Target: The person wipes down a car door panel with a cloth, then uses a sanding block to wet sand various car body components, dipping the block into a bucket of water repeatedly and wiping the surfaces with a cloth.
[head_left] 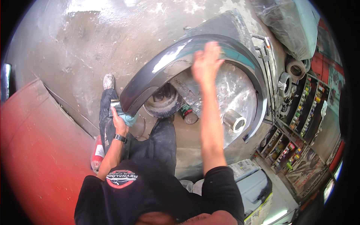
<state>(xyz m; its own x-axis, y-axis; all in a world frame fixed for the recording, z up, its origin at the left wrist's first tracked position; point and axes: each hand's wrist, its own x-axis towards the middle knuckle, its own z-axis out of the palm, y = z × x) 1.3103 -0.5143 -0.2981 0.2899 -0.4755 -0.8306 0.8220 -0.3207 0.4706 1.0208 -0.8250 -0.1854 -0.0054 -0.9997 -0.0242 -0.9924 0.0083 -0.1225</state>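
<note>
Arching in front of the person, a long dark panel (183,48) is curving around a round bucket (163,103), which is sitting inside its left part. The right hand (206,63), slightly blurred, is reaching across the panel's upper curve, fingers outstretched. By the panel's left end, the left hand (118,120) is clutching a light-blue cloth (128,119).

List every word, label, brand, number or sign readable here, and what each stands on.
Round emblem on the black T-shirt: clear lettering, not copied here.
Small can: print too small to read.
Red container: white label, blurred.
Poster: lettering, blurred.
Newspaper: print too small.
</note>
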